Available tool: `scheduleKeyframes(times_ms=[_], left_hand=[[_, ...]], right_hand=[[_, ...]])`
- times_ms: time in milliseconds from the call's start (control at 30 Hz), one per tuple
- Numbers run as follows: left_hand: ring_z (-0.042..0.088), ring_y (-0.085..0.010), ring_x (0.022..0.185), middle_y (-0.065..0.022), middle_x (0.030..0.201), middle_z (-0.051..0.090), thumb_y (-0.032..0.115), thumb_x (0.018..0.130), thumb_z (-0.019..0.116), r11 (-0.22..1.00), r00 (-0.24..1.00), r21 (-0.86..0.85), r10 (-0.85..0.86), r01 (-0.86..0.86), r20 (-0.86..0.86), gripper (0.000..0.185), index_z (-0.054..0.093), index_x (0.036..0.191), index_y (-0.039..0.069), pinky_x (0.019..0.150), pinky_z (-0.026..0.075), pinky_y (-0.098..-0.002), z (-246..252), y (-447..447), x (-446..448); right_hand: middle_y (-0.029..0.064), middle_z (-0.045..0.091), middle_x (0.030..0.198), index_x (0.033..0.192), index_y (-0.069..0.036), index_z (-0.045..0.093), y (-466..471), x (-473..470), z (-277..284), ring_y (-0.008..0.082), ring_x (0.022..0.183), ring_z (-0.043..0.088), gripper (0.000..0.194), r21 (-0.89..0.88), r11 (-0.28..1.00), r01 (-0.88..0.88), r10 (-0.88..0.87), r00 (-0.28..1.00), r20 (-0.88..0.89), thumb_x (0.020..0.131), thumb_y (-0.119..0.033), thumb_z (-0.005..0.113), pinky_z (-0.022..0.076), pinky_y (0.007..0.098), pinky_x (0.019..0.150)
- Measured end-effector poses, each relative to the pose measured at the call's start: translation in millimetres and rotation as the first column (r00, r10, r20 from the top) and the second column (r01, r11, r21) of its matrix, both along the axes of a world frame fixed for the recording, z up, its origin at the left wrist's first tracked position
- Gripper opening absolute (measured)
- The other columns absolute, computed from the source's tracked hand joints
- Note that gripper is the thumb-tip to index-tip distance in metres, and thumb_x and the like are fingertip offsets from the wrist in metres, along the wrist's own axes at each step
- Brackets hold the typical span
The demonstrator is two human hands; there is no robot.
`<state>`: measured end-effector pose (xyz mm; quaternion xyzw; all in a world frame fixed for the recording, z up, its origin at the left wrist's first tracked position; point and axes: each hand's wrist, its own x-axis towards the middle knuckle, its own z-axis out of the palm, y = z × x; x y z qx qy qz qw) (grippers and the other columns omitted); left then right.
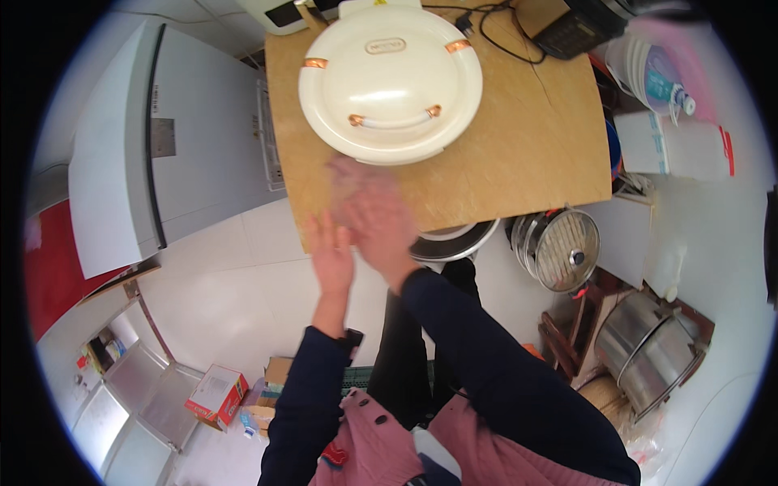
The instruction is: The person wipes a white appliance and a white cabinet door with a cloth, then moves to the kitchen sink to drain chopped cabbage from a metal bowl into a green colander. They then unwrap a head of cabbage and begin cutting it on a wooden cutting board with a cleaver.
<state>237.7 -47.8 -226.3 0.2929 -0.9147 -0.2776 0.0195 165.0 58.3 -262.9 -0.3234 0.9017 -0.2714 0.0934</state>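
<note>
My right hand [383,228], blurred by motion, presses on a pinkish cloth [352,176] at the front left of the wooden tabletop [510,158]. My left hand [331,249] is just left of it, at the table's front left corner, with its fingers apart and nothing seen in it. Right behind the cloth stands a cream oval electric cooker [389,79], its lid on, with copper-coloured clips and a curved handle.
A black cable with a plug [465,24] lies at the table's back. Left stands a grey refrigerator [206,133]. Lidded pans [565,249] hang or stand below the right front edge, steel pots [650,352] farther right, and a red-and-white box [216,392] at lower left.
</note>
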Motion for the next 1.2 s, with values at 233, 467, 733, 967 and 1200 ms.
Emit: scheduleKeyframes(times_ms=[233,467,733,967,1200], left_hand=[[0.030,-0.0447,0.143,-0.0272,0.154,0.034,0.030,0.103,0.049,0.999,1.000,0.045,-0.011,0.011,0.007,0.052,0.043,0.147,0.002,0.115,0.031,-0.0442,-1.3,-22.9,22.1],[0.032,-0.0448,0.142,-0.0286,0.152,0.037,0.024,0.104,0.047,0.973,0.992,0.193,-0.128,0.128,-0.013,0.051,0.039,0.147,0.000,0.115,0.031,-0.0457,21.5,90.2,6.6],[0.034,-0.0432,0.142,-0.0273,0.149,0.041,0.023,0.104,0.046,0.917,0.977,0.339,-0.212,0.209,-0.030,0.049,0.041,0.145,-0.003,0.116,0.029,-0.0433,19.8,193.9,-34.4],[0.036,-0.0420,0.141,-0.0251,0.149,0.043,0.022,0.103,0.047,0.879,0.994,0.465,-0.074,0.103,-0.080,0.050,0.040,0.146,-0.003,0.116,0.030,-0.0426,28.2,229.2,-42.2],[0.048,-0.0406,0.132,-0.0271,0.139,0.052,0.019,0.102,0.048,0.886,0.980,0.442,0.188,-0.144,-0.058,0.044,0.047,0.138,-0.007,0.111,0.037,-0.0430,38.8,194.6,-33.8]], right_hand=[[0.0046,0.042,0.154,0.138,-0.023,0.054,1.8,18.0,-8.5,0.0264,0.148,0.027,0.046,-0.014,0.939,-0.343,0.334,0.921,-0.199,0.092,-0.022,0.053,0.0168,0.0520,0.121],[0.0027,0.042,0.152,0.144,-0.031,0.049,187.5,-53.9,-6.2,0.0256,0.140,0.039,0.061,0.065,0.988,-0.141,0.155,0.935,-0.320,0.085,-0.015,0.054,0.0324,0.0516,0.109],[0.0047,0.045,0.150,0.145,-0.032,0.047,396.2,-134.2,-7.8,0.0281,0.138,0.042,0.064,0.427,0.863,0.270,-0.075,0.904,-0.420,0.085,-0.008,0.054,0.0355,0.0498,0.108],[0.0156,0.063,0.129,0.131,-0.013,0.062,524.9,-210.4,26.5,0.0334,0.123,0.056,0.041,0.358,0.622,0.697,-0.757,0.652,0.045,0.092,-0.010,0.050,0.0456,0.0384,0.100],[0.0233,0.045,0.148,0.136,-0.008,0.058,440.3,-210.6,22.1,0.0368,0.135,0.045,0.051,-0.059,0.904,0.423,-0.427,0.895,-0.127,0.089,-0.025,0.068,0.0357,0.0430,0.111]])
